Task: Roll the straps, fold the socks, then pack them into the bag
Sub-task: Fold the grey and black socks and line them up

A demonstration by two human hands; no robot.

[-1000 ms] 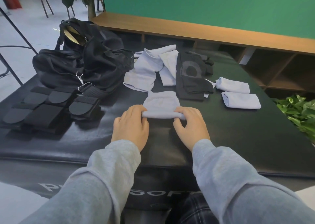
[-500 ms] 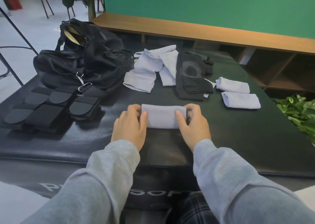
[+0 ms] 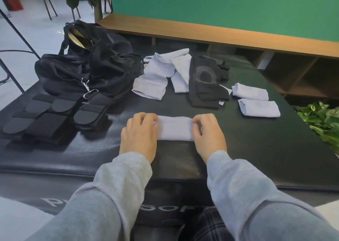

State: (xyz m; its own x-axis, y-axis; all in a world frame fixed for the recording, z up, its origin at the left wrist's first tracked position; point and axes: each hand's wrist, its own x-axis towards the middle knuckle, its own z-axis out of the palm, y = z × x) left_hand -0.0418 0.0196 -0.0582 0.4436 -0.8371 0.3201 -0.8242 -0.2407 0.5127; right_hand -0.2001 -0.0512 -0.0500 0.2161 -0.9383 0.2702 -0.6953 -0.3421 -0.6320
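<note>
A light lavender sock [image 3: 175, 129] lies folded into a short bundle on the black padded table [image 3: 256, 149], right in front of me. My left hand [image 3: 140, 136] grips its left end and my right hand [image 3: 207, 133] grips its right end, fingers curled over the fold. Two folded lavender socks [image 3: 250, 93] [image 3: 259, 107] lie at the right. Loose lavender socks [image 3: 156, 75] and black socks [image 3: 205, 83] are piled behind. Black straps [image 3: 49, 114] lie flat at the left. The black bag [image 3: 88, 66] sits open at the back left.
A wooden bench [image 3: 201, 31] runs along the green wall behind the table. A leafy plant [image 3: 322, 119] stands off the table's right edge. Chairs and a stand's legs are on the floor at the far left.
The sock's far half has been folded toward me into a short bundle. Both hands slid from its near edge to its two ends.
</note>
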